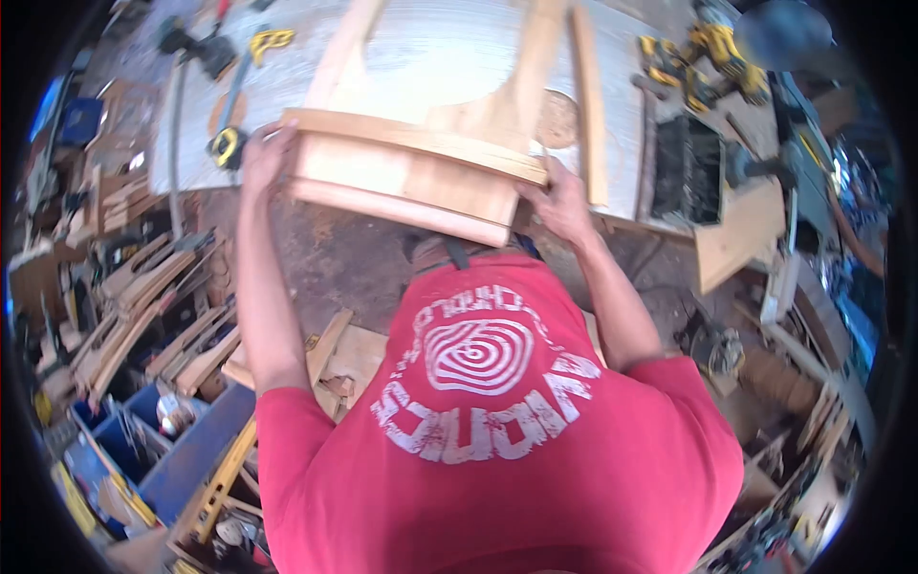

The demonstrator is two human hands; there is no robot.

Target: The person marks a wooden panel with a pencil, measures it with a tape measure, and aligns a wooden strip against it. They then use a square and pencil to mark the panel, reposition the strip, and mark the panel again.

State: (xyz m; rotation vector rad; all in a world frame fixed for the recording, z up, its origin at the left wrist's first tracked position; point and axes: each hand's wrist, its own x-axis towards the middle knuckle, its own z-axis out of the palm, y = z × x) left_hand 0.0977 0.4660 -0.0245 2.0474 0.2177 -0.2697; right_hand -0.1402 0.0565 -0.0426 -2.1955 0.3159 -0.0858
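Note:
A pale wooden furniture piece (406,177) is held up at the front edge of the workbench (459,38). It has a thin top board, a boxy rail below, and two long leg-like parts reaching away over the bench. My left hand (268,161) is closed around its left end, fingers on the top board's corner. My right hand (564,203) grips the right end, thumb and fingers at the board's edge. Close to my left hand lies a yellow and black tape measure (226,148). A wooden strip (590,105) lies beyond my right hand.
Yellow and black power drills (722,59) lie at the bench's back right, near a black tray (687,170). A yellow clamp (272,43) is at the back left. Wood offcuts (143,297) and a blue toolbox (196,454) crowd the left floor. A plywood piece (736,239) juts out at right.

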